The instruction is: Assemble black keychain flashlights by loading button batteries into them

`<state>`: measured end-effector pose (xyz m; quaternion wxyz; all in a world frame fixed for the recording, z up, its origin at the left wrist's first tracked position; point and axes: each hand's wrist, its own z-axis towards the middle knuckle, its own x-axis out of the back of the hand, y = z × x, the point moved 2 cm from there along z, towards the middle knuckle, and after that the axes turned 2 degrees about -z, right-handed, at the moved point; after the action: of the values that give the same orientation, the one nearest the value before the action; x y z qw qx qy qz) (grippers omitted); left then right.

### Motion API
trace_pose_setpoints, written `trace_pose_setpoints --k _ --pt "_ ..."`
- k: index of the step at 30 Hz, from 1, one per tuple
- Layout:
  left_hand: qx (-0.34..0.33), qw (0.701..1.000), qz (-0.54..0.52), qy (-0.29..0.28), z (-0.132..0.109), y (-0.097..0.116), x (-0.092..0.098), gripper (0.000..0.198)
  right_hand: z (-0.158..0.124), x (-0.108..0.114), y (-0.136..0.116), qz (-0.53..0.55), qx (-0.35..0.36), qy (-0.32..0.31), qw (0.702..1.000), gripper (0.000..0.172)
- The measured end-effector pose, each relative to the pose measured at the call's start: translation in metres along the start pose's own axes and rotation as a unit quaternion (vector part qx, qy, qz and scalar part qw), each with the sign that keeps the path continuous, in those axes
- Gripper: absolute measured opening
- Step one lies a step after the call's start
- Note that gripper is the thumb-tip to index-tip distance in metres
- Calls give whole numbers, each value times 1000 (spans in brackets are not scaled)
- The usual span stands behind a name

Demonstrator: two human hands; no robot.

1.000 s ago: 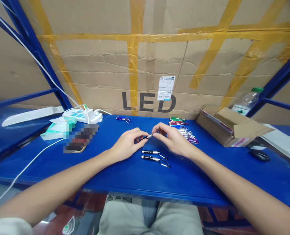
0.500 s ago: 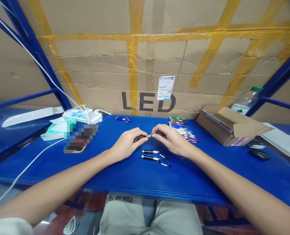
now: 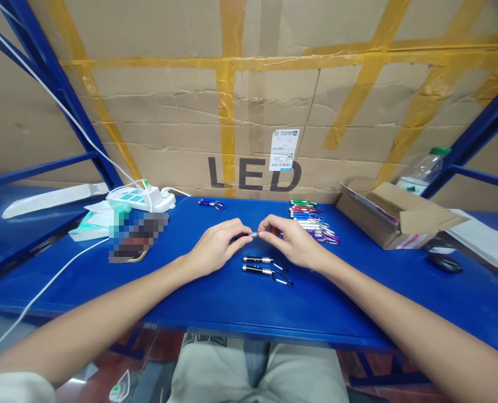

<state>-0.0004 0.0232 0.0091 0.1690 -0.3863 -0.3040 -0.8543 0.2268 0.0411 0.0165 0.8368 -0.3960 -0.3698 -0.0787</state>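
Between my two hands is a small black and silver keychain flashlight (image 3: 254, 234), mostly covered by fingers. My left hand (image 3: 220, 244) is closed around its body. The thumb and fingertips of my right hand (image 3: 289, 239) pinch at the other end. Just below my hands lie two more black keychain flashlights, an upper one (image 3: 255, 259) and a lower one (image 3: 256, 270), each with a carabiner clip pointing right. Beyond my right hand, several flashlights in green, red, blue, silver and purple (image 3: 301, 216) lie in a row. A single blue flashlight (image 3: 207, 202) rests at the back.
An opened cardboard box (image 3: 394, 218) and a black mouse (image 3: 444, 263) are on the right, with a plastic bottle (image 3: 423, 168) behind. At left are a power strip (image 3: 127, 196), a tissue pack (image 3: 98, 221) and a blurred-out phone (image 3: 137, 240). A large carton (image 3: 169, 123) walls the back.
Both hands stay close together on the flashlight. My right hand's fingers have shifted very slightly left and down at its end. The things on the table have not moved.
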Motion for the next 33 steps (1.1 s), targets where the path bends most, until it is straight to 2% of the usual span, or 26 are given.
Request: trace_pose_setpoints --k 7,12,15,20,22,29,33 --pt "-42 997 66 5 -1 1 1 24 2 -3 0 89 -70 -5 994 24" --pt "-94 983 155 18 -1 4 3 29 4 -6 2 203 -150 -24 967 28" --pt "-127 968 216 27 -1 8 4 32 4 -7 4 286 -215 -38 933 30" --pt "-166 944 281 42 1 15 6 32 3 -6 4 437 -306 -89 841 32" --pt "-177 937 295 56 1 18 7 29 3 -5 4 456 -313 -99 828 35" --pt "-172 936 298 70 0 20 8 29 3 -5 10 430 -279 -88 854 44" --pt "-149 948 275 57 0 17 7 32 3 -8 13 401 -240 -49 883 44"
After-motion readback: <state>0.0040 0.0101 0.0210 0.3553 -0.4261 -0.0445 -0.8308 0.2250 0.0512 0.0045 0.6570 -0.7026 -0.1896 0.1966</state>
